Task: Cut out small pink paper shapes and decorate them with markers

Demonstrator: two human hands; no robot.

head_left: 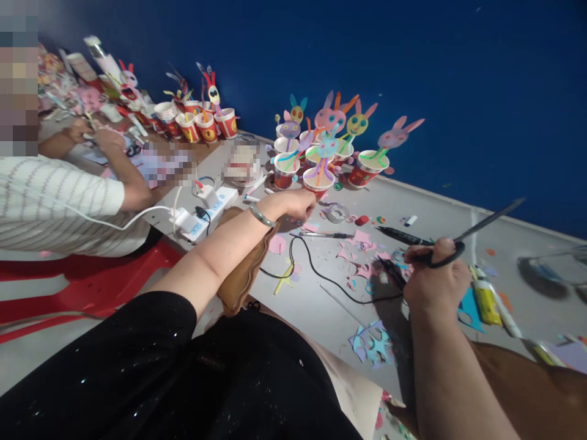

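Note:
My left hand, a bangle on its wrist, reaches across to the front of a red and white paper cup holding a pale blue paper rabbit figure. Its fingers are curled; whatever they hold, if anything, is hidden. My right hand is closed round the dark handles of a pair of scissors, whose blades point up and to the right. Paper scraps lie between my hands, near a pen and a black marker.
More cups with paper animals stand along the blue wall. A power strip and a brown pouch are at left. A black cable crosses the table. Another person's arm is at far left. A yellow tube lies right.

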